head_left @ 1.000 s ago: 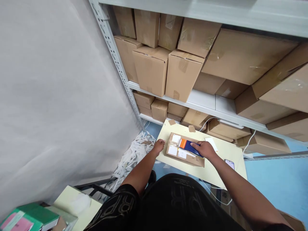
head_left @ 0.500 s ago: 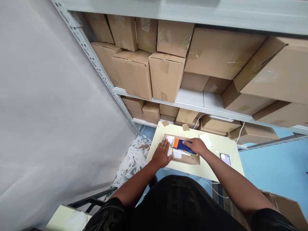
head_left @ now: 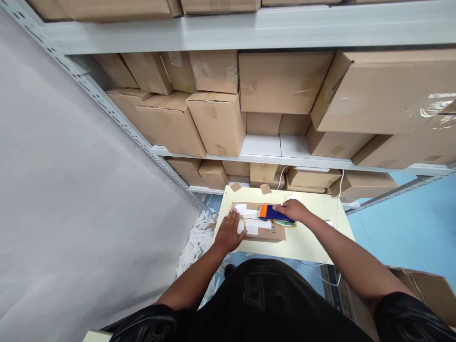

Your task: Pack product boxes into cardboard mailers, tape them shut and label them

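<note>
A flat cardboard box point(head_left: 261, 232) lies on the cream table, with white paper labels point(head_left: 252, 227) on its top and handwriting near its right end. My left hand point(head_left: 228, 231) rests flat on the box's left end, its fingers stretched out. In my right hand point(head_left: 292, 210) is a blue and orange tape dispenser point(head_left: 268, 213), held above the right half of the box. Part of a tape roll point(head_left: 285, 223) shows under it. Whether the dispenser touches the box I cannot tell.
Cardboard scraps point(head_left: 265, 189) lie at the back of the cream table point(head_left: 302, 247). A phone point(head_left: 329, 223) is partly hidden behind my right forearm. Shelves point(head_left: 261, 145) full of cartons stand beyond the table. White paper strips point(head_left: 199, 237) are heaped on the floor at left.
My right hand has drawn the tape dispenser rightward relative to the box, baring more of the labels. The left hand stays pressed on the box. The whole view has shifted.
</note>
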A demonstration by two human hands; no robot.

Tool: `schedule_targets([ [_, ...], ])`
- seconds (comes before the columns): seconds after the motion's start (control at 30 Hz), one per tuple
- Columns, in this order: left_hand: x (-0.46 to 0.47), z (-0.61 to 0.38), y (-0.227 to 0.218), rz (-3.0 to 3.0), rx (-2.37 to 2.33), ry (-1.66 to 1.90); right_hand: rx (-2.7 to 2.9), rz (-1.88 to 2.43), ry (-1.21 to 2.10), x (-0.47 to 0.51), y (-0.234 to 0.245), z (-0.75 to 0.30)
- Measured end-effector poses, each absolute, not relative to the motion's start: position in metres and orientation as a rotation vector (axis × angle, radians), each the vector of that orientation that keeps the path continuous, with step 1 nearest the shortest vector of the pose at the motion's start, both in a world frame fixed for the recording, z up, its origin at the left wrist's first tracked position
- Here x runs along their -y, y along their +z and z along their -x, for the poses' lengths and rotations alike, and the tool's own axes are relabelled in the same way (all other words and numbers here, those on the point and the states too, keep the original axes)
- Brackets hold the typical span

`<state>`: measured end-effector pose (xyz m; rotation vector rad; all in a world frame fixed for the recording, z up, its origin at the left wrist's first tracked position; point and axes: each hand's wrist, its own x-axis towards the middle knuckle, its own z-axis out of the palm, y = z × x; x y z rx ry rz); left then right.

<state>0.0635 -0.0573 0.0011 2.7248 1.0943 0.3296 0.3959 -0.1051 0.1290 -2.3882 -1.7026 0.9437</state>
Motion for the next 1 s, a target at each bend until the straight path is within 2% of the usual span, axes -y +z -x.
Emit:
schedule_targets([
  [0.2,0.057,-0.064,0.003,-2.755,-1.087,0.320,1.630,2.482,0.900,0.185,0.113,-0.524],
  [0.3,0.056,-0.064,0.004,-2.765,-1.071,0.331,1.675,2.566,0.882,0.207,0.096,-0.554],
  [0.47,0.054,-0.064,0.004,-2.760,-1.054,0.334,1.751,2.658,0.903,0.178,0.056,-0.519],
  [0.6,0.054,-0.065,0.004,-2.724,-1.054,0.340,1.439,2.687,1.105,0.145,0.029,-0.486],
  [0.77,0.056,-0.066,0.006,-2.661,-1.043,0.370,1.138,2.624,1.271,0.152,0.014,-0.486],
  [0.9,0.057,-0.066,0.006,-2.636,-1.029,0.407,1.104,2.683,1.189,0.179,0.009,-0.484],
  [1.0,0.057,-0.064,0.003,-2.627,-1.020,0.425,1.124,2.756,0.981,0.206,0.007,-0.476],
])
